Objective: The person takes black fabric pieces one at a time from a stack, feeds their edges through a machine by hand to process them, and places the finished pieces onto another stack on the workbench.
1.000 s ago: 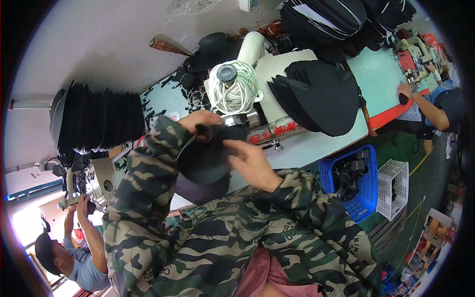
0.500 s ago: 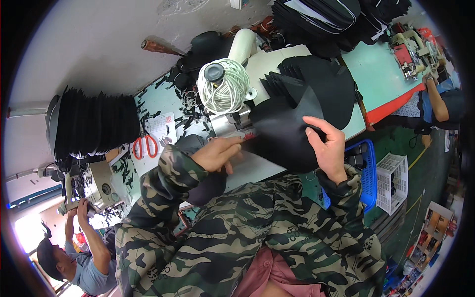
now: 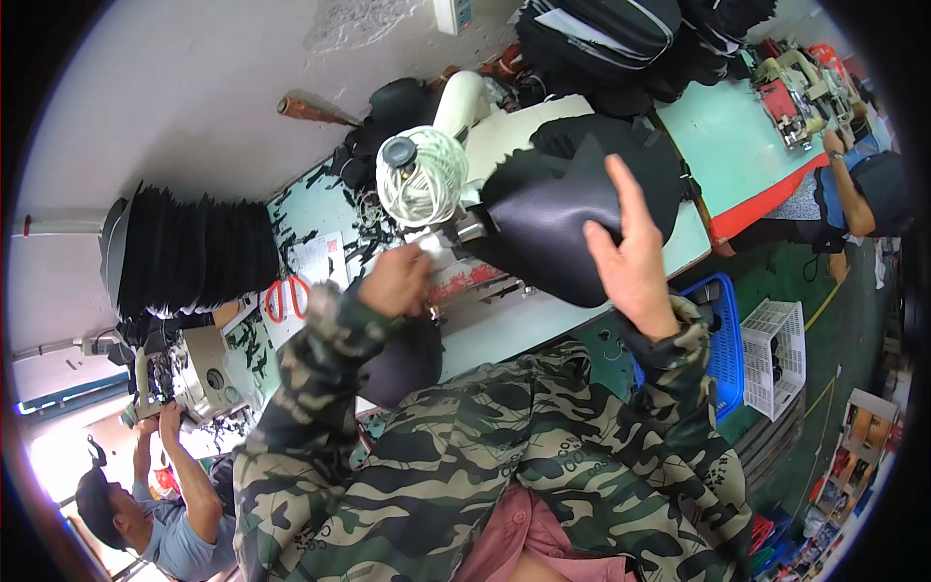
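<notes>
Clock positions taken from the centre of the view.

- 12, upper rim: pale box (image 3: 453,16), wall-mounted.
- Between 10 and 11: tool with brown handle (image 3: 306,111), slanting against the wall.
- 9: scissors (image 3: 281,299), red-handled, beside a printed paper sheet (image 3: 315,257) bearing a small red square.
- Between 8 and 9: cream machine (image 3: 206,373), second workstation.
- 8: co-worker (image 3: 184,529), dark cap, grey-blue shirt, arms raised to that machine.
- 2: green-topped table (image 3: 713,145); a further machine (image 3: 779,102), red-panelled.
- Between 2 and 3: second co-worker (image 3: 873,184), arm extended.
- 3: blue basket (image 3: 729,359), perforated, just beside a white crate (image 3: 793,369).
- 4: rack (image 3: 878,403), cluttered.
</notes>
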Tool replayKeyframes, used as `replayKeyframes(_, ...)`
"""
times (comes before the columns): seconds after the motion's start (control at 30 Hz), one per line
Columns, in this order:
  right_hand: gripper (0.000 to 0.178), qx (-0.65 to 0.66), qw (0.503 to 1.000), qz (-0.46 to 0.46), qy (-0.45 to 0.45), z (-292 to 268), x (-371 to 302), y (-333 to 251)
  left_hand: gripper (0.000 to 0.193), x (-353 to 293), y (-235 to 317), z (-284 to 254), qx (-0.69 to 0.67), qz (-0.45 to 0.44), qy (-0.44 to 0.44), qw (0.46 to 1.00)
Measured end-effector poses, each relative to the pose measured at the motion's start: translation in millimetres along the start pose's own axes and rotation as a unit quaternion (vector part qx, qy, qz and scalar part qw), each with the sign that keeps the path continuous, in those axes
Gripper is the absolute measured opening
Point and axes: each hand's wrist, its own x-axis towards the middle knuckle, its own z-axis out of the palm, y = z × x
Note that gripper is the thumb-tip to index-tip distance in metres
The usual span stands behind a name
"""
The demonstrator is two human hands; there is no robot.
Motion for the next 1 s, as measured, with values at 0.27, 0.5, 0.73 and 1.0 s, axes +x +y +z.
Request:
replayKeyframes(0.27,0.045,-0.247,0.95,-0.177,0.073,-48,22,-5,0.069,-97,-148,-21,0.469,0.013,0.008,0.883)
replayKeyframes(0.5,0.047,-0.284,0.947,-0.127,-0.078,3,-7,39,0.05,-53,-100,-17,0.493,0.109,-0.004,0.863)
replayKeyframes(0.73,0.043,-0.287,0.949,-0.121,-0.04,7,-13,40,0.01,-46,-107,5,0.581,0.214,0.07,0.782)
replayKeyframes(1.0,0.036,0.121,0.869,0.002,-0.479,42,-68,-1,0.012,-57,-18,-8,0.46,0.226,-0.206,0.833)
